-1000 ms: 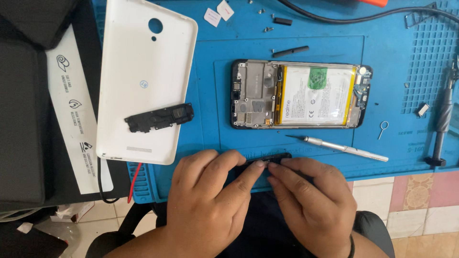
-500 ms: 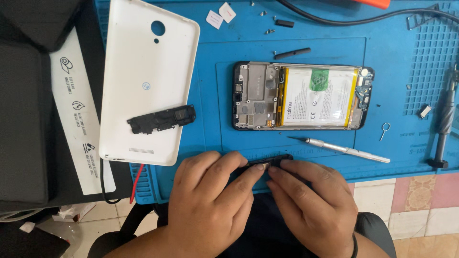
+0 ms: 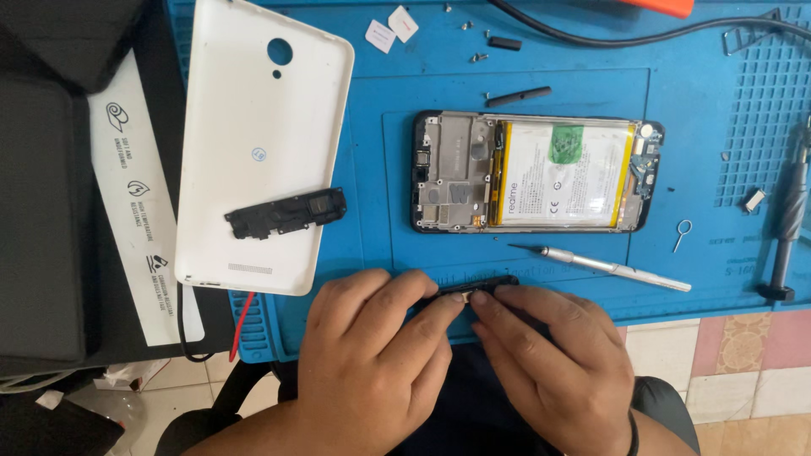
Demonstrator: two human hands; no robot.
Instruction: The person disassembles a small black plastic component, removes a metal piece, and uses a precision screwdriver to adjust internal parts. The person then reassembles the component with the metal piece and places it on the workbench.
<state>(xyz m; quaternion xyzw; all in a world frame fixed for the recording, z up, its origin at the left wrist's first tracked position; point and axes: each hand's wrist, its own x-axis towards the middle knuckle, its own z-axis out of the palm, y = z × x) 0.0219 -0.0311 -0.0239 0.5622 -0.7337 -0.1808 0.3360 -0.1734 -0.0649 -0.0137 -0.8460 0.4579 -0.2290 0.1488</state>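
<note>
Hands, left hand (image 3: 372, 346) and right hand (image 3: 549, 363), pinch slim black plastic strip (image 3: 473, 291).

Blue work mat (image 3: 541, 51) on bench, pink and white tiled floor (image 3: 743, 363), even light

The black strip (image 3: 473, 290) at the mat's (image 3: 541, 51) front edge shows only its top; the fingers of the left hand (image 3: 372, 355) and right hand (image 3: 549, 363) cover the rest, so its shape cannot be told. Both wrists run off the bottom edge. The cable (image 3: 642, 38) and the orange thing (image 3: 659, 7) at the mat's back edge are cut by the top edge. The screws (image 3: 478, 57) are too small to make out.
</note>
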